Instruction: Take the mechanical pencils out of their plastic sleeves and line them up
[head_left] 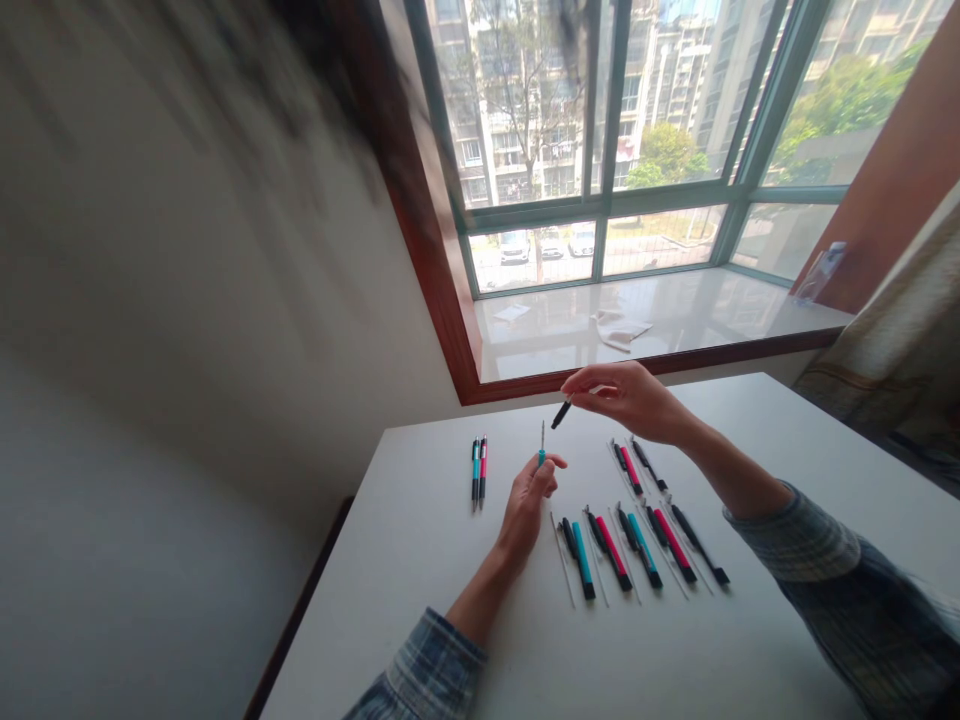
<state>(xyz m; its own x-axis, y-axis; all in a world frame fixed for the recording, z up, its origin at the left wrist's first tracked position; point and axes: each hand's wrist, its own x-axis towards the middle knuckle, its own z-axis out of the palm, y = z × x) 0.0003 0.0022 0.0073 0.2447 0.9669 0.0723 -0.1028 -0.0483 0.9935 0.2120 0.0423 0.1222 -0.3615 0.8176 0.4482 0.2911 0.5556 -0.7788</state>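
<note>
By a window (606, 206), at a white table (352, 580), a person's right hand (622, 395) and left hand (527, 500) near parts (644, 549) and two pens (475, 472): the left clasping a teal barrel (541, 459), the right pinching a black piece (559, 414) near its thin rod (543, 434).

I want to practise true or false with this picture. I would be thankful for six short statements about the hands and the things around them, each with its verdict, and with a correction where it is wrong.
1. The left hand holds a turquoise barrel. True.
2. The right hand holds a black part. True.
3. The black part is already on the barrel. False: a gap shows between them.
4. Two pens lie on the table, left of the left hand. True.
5. Both these pens are pink. False: one is turquoise.
6. The bottle is on the table. False: it is on the sill.
</note>
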